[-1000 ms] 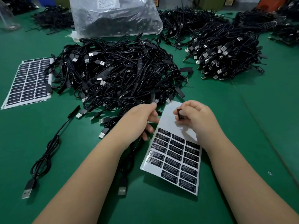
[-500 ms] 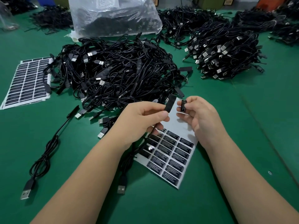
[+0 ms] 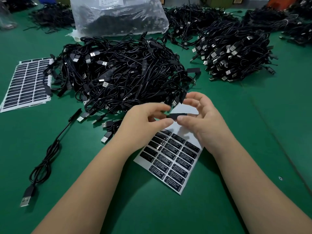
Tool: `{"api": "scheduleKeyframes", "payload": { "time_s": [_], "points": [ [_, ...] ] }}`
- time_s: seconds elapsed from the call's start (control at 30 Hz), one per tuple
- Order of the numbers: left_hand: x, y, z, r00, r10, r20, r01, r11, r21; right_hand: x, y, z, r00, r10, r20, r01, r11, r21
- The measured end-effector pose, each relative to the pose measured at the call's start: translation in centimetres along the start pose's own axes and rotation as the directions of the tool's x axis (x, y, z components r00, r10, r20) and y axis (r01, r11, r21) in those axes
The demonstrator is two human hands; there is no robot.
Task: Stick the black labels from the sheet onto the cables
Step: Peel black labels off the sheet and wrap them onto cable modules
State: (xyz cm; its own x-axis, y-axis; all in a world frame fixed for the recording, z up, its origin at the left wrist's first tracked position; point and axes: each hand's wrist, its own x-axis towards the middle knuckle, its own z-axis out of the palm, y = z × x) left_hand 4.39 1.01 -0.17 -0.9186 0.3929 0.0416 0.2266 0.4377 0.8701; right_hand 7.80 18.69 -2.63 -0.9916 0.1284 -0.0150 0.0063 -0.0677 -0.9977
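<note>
Above label sheet, hands pinch black controller.

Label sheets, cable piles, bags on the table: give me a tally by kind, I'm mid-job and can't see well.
Label sheets: 2, the near sheet under the hands and the far sheet at left.
Clear bags: 1, the bag of cables.
Single loose cables lying apart: 1, the loose cable.
Large nearby cable piles: 2, the centre pile and the right pile.
Total: 6.

A big green desk fills the view. At the far edge stand brown boxes and something orange.
</note>
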Motion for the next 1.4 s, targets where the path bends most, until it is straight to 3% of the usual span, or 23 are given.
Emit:
{"api": "scheduleKeyframes", "payload": {
  "time_s": [0.07, 0.2, 0.33, 0.4, 0.63, 0.87, 1.07, 1.4],
  "points": [
    [0.0, 0.0, 0.0, 0.994, -0.049, 0.094, 0.056, 0.996, -0.07, 0.0, 0.0, -0.1, 1.0, -0.006, -0.009, 0.006, 1.0, -0.013],
    [0.2, -0.3, 0.1, 0.986, -0.142, 0.09, 0.149, 0.985, -0.081, -0.1, -0.4, -0.4, 0.998, 0.017, -0.055, -0.019, 0.999, -0.03],
    [0.4, -0.5, 0.4, 0.978, -0.189, 0.091, 0.196, 0.977, -0.082, 0.4, -0.5, -0.2, 0.99, 0.105, -0.095, -0.078, 0.965, 0.252],
    [0.4, -0.6, 0.5, 0.979, -0.182, 0.092, 0.19, 0.978, -0.085, 0.5, -0.5, -0.1, 0.989, 0.128, -0.072, -0.102, 0.952, 0.288],
    [0.5, -1.1, 0.7, 0.987, -0.163, 0.009, 0.163, 0.985, -0.062, 0.5, -0.2, -0.4, 0.996, 0.07, -0.048, -0.065, 0.994, 0.091],
    [0.5, -0.9, 0.3, 0.985, -0.138, 0.104, 0.14, 0.99, -0.012, -0.2, -0.4, 0.8, 1.0, 0.021, 0.01, -0.018, 0.975, -0.223],
    [0.6, -1.3, 0.4, 0.989, -0.114, 0.089, 0.122, 0.988, -0.091, -0.2, -0.4, 1.1, 0.999, 0.021, -0.025, -0.027, 0.968, -0.251],
    [0.8, -2.0, 1.0, 0.998, -0.065, -0.001, 0.065, 0.998, -0.007, -0.1, -0.2, 1.2, 0.998, -0.028, -0.053, 0.011, 0.952, -0.307]
  ]
}}
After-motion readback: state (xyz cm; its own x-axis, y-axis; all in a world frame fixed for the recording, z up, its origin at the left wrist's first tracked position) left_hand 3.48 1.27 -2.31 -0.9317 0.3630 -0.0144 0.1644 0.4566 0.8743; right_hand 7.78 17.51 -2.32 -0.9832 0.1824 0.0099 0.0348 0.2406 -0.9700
